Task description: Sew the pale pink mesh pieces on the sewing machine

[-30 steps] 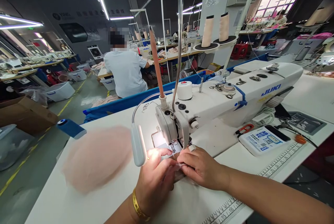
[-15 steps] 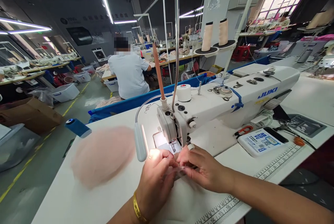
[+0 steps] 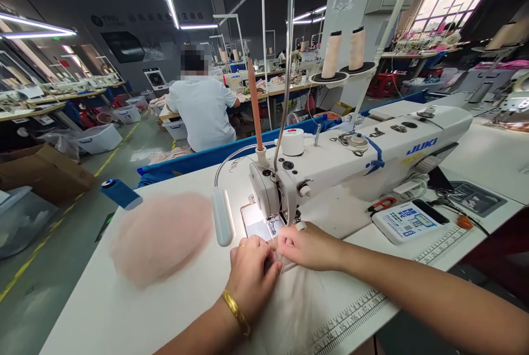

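**Both hands pinched sheer cloth at the needle**

Rows of sewing stations ran back through a dim hall under strip lights, and a person in a pale shirt (image 3: 202, 115) sat at a bench further in, back turned. Up front, a white worktable (image 3: 124, 311) carried a white sewing machine (image 3: 359, 159) with two thread cones (image 3: 343, 53) on a stand behind it.

Both hands met just in front of the presser foot (image 3: 273, 226). Her left hand (image 3: 252, 275), a gold bangle at its wrist, was curled with fingertips pressed down on a thin, pale piece of fabric (image 3: 295, 302). Her right hand (image 3: 308, 246) pinched the same fabric from the other side, knuckles nearly touching the left. Held so close to the foot, the grip looked meant to keep the edge flat and lined up at the needle.

A gooseneck lamp (image 3: 222, 217) hung low beside the needle, lighting that spot. A pile of pink mesh (image 3: 161, 236) lay to the left, within reach, near a blue thread spool (image 3: 120, 194). A control panel (image 3: 403, 221) and orange snips (image 3: 382, 204) sat to the right, clear of the cloth.
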A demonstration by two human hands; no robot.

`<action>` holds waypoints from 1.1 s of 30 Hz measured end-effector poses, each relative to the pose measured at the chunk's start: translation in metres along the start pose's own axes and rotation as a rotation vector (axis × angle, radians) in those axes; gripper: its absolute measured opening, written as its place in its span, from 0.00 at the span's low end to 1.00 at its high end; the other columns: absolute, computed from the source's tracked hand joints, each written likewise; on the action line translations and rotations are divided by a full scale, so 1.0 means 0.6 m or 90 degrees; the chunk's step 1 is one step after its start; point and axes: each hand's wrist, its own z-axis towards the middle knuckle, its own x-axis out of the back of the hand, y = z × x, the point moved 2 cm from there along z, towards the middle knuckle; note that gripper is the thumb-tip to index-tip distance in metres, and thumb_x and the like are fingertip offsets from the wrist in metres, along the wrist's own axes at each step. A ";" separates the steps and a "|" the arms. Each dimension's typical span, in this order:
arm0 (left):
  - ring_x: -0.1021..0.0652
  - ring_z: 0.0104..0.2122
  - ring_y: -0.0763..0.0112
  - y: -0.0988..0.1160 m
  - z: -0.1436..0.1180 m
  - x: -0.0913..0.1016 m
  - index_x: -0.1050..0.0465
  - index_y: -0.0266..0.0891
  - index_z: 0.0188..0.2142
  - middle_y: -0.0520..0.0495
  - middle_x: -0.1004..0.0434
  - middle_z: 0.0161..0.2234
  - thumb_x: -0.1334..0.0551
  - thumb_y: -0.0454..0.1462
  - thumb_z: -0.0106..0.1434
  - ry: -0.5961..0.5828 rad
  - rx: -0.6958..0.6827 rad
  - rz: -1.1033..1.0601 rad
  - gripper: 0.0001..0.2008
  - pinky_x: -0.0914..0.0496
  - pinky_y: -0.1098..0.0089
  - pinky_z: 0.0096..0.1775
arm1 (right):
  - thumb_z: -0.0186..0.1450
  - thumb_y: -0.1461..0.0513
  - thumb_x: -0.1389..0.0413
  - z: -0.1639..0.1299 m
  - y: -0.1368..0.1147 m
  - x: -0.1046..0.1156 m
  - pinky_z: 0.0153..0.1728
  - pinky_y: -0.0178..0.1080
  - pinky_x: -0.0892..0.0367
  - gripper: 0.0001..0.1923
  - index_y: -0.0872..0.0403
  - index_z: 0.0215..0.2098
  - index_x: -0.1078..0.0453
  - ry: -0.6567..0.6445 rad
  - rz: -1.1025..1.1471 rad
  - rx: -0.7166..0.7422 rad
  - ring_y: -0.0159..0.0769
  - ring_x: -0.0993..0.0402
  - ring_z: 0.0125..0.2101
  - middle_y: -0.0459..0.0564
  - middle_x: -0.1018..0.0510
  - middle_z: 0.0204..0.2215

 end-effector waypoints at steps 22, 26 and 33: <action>0.23 0.38 0.62 0.009 -0.002 0.003 0.23 0.44 0.47 0.48 0.18 0.42 0.45 0.31 0.72 0.111 -0.199 0.183 0.12 0.36 0.59 0.43 | 0.69 0.71 0.48 -0.022 0.040 -0.028 0.46 0.44 0.38 0.11 0.51 0.42 0.29 0.162 -0.241 0.296 0.42 0.29 0.41 0.51 0.20 0.40; 0.23 0.39 0.59 0.010 -0.002 0.000 0.24 0.42 0.49 0.46 0.19 0.43 0.42 0.30 0.68 0.093 -0.185 0.214 0.13 0.36 0.58 0.43 | 0.69 0.72 0.49 -0.014 0.043 -0.026 0.48 0.45 0.37 0.12 0.51 0.41 0.29 0.170 -0.223 0.280 0.43 0.30 0.42 0.50 0.20 0.40; 0.23 0.40 0.57 0.006 0.000 -0.006 0.25 0.42 0.50 0.46 0.18 0.45 0.39 0.30 0.65 0.090 -0.169 0.225 0.15 0.36 0.57 0.43 | 0.69 0.71 0.48 -0.011 0.046 -0.028 0.43 0.44 0.32 0.13 0.52 0.44 0.25 0.232 -0.212 0.274 0.45 0.28 0.43 0.54 0.19 0.46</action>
